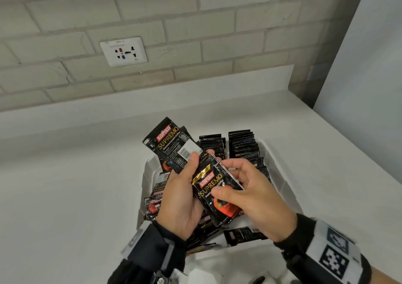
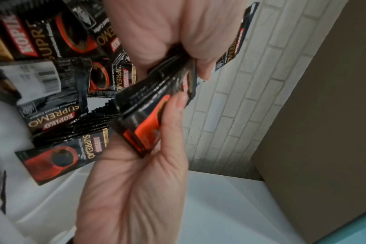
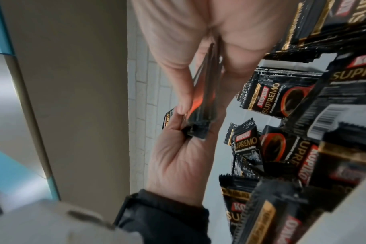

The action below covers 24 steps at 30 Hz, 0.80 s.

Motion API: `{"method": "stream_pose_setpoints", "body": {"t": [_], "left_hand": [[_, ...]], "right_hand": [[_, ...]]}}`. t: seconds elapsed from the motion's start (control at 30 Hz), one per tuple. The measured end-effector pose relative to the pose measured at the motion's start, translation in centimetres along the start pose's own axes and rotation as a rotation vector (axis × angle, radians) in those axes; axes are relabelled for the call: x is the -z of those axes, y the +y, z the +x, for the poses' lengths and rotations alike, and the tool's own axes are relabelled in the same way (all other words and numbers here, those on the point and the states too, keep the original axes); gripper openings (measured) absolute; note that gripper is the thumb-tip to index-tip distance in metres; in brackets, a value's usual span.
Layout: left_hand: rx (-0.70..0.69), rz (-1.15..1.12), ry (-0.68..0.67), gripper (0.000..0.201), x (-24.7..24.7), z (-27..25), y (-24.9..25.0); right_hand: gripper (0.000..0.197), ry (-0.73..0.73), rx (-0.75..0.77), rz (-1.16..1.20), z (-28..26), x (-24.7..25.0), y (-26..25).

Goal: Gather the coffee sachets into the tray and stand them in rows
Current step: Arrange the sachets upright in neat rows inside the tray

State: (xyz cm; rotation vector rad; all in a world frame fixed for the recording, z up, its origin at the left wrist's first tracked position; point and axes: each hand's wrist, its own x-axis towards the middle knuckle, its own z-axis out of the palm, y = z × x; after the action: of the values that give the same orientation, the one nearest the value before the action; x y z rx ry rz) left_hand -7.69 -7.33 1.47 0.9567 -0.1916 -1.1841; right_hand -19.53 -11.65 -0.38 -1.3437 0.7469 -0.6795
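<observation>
Black Kopiko Supremo coffee sachets fill a white tray (image 1: 147,170) on the counter. Two rows of sachets (image 1: 243,145) stand upright at the tray's far side. Loose sachets (image 1: 154,200) lie flat in its near and left parts. Both hands are above the tray. My left hand (image 1: 182,194) grips a few sachets, and one sachet (image 1: 171,144) sticks up with its barcode side showing. My right hand (image 1: 254,199) pinches a small stack of sachets (image 1: 214,196), thumb on the front one. The left wrist view shows this stack (image 2: 144,125) edge-on between both hands.
The tray sits on a white counter (image 1: 65,186) against a pale brick wall with a socket plate (image 1: 123,51). A tall pale panel (image 1: 369,66) stands at the right, where the counter edge runs diagonally. More loose sachets (image 3: 267,99) show in the right wrist view.
</observation>
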Motion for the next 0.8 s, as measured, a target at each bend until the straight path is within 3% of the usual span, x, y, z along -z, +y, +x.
{"method": "stream_pose_setpoints", "body": {"t": [0.1, 0.2, 0.37, 0.57, 0.67, 0.8], "left_hand": [[0.038, -0.045, -0.023, 0.060, 0.3, 0.2, -0.1], [-0.008, -0.071, -0.031, 0.033, 0.7, 0.6, 0.1], [-0.106, -0.086, 0.045, 0.016, 1.4, 0.9, 1.1], [-0.129, 0.096, 0.011, 0.022, 1.7, 0.5, 0.6], [-0.091, 0.137, -0.044, 0.017, 1.7, 0.3, 0.2], [-0.085, 0.229, -0.094, 0.028, 1.0, -0.1, -0.5]], "right_hand": [[0.032, 0.015, -0.031, 0.058, -0.3, 0.4, 0.3], [0.024, 0.030, -0.091, 0.179, -0.6, 1.0, 0.4], [0.042, 0.028, -0.195, 0.387, -0.5, 2.1, 0.4], [0.024, 0.102, -0.192, 0.490, 0.0, 1.9, -0.4], [0.030, 0.124, -0.167, 0.456, 0.2, 1.6, -0.6], [0.022, 0.136, -0.133, 0.479, 0.4, 0.5, -0.5]]}}
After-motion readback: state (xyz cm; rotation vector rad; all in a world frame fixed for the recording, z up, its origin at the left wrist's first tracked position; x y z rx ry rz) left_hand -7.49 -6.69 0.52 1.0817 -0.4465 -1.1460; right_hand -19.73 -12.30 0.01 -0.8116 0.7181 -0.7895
